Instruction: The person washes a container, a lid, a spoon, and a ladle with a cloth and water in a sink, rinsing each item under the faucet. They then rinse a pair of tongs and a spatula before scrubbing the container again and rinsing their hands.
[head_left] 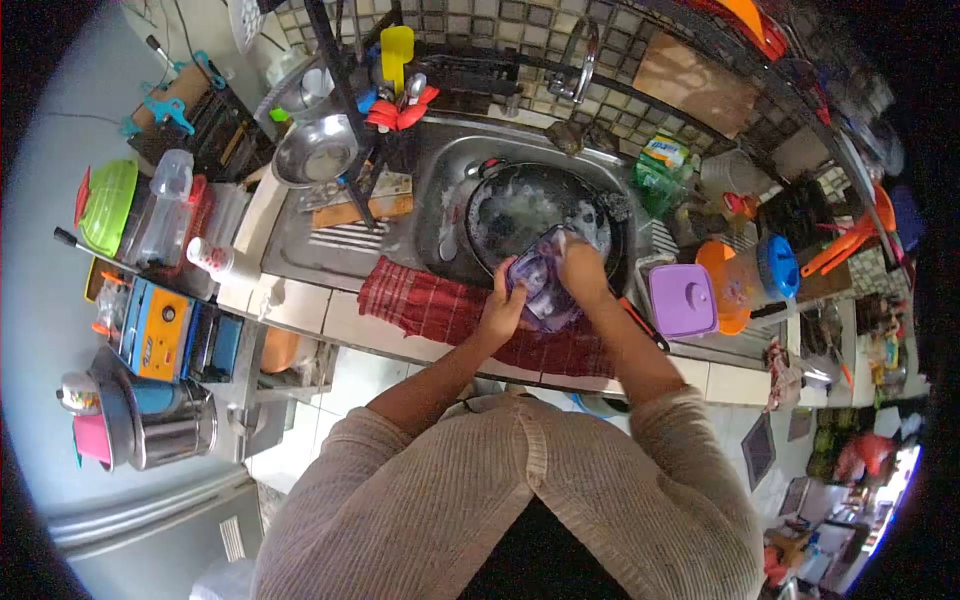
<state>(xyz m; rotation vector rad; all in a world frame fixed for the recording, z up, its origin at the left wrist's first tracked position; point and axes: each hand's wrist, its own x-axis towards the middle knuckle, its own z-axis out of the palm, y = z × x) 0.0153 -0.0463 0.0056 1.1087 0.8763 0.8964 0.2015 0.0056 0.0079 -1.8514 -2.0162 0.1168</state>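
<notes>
Ribbed knit cardigan (pixel 420 500), left hand (pixel 505 303) clamped on soapy purple container (pixel 541 290), right hand (pixel 580 270) inside, grip unclear

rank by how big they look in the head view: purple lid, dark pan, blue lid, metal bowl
Dark pan
Metal bowl and purple lid: too alike to rank
Blue lid

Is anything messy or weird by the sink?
Just the red cloth, a little: it lies crooked and bunched up along the front of the sink, with its left end ragged instead of neatly folded. Nothing else stands out, and I see nothing broken.
</notes>
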